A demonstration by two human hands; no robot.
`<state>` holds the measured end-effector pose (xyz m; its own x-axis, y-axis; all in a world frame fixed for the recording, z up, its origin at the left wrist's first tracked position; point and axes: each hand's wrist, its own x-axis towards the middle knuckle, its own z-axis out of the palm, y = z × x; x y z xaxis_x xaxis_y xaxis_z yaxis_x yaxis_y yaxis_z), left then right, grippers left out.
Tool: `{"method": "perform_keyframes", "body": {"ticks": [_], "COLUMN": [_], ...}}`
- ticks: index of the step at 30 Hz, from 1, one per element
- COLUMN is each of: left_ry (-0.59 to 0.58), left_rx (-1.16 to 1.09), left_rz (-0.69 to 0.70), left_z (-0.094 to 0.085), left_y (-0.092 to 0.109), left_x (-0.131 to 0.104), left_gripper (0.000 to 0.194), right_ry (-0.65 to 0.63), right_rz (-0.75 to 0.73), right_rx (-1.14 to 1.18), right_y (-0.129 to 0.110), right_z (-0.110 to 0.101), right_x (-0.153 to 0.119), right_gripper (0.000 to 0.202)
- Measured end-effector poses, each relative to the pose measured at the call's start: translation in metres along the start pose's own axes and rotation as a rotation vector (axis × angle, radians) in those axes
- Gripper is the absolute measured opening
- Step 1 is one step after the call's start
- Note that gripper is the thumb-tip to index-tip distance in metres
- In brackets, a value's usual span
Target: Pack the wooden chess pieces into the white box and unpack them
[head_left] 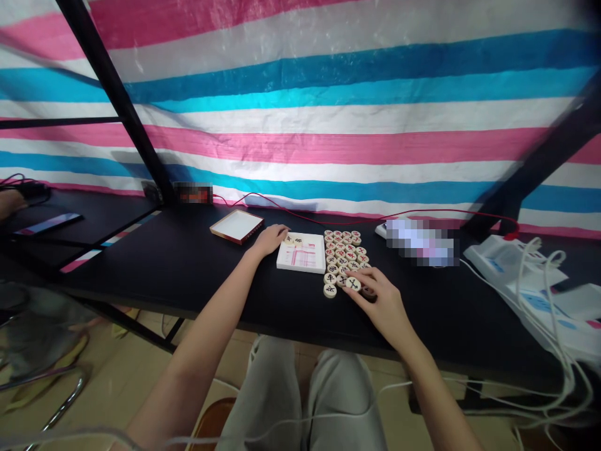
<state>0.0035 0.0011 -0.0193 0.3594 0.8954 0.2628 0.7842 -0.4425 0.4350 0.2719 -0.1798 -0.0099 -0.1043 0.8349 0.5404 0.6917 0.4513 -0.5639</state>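
A shallow white box lies on the black table with a few xiangqi pieces in its far left corner and a paper with pink print inside. My left hand rests at the box's far left corner, its fingers closed against the edge. To the right of the box, several round xiangqi pieces with red or black characters are set in close rows. At the near end of these rows, my right hand pinches a xiangqi piece between thumb and fingers. Its palm side hides some pieces.
An open box lid lies left of the white box. A blurred-out phone-like device is on the right, beside white power strips and cables. A red cable runs along the back. Black frame posts stand before a striped sheet.
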Motion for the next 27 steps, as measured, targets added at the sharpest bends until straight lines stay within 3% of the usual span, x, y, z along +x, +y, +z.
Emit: {"method": "perform_keyframes", "body": {"ticks": [4, 9, 20, 27], "left_ry": [-0.004, -0.001, -0.001, 0.001], "left_rx": [0.009, 0.007, 0.035, 0.040], "left_rz": [-0.025, -0.025, -0.008, -0.003], "left_z": [0.000, 0.001, 0.002, 0.001], "left_y": [0.000, 0.000, -0.001, 0.000], "left_x": [0.000, -0.001, 0.000, -0.001], "left_gripper": [0.038, 0.038, 0.038, 0.039], "right_ry": [-0.005, -0.104, -0.159, -0.171], "right_rz": [-0.069, -0.128, -0.070, -0.087], "right_rx": [-0.112, -0.359, -0.390, -0.351], "right_y": [0.004, 0.007, 0.000, -0.004], "right_z": [-0.006, -0.008, -0.009, -0.010], "right_x": [-0.009, -0.009, -0.010, -0.010], "right_gripper": [0.029, 0.026, 0.032, 0.022]}}
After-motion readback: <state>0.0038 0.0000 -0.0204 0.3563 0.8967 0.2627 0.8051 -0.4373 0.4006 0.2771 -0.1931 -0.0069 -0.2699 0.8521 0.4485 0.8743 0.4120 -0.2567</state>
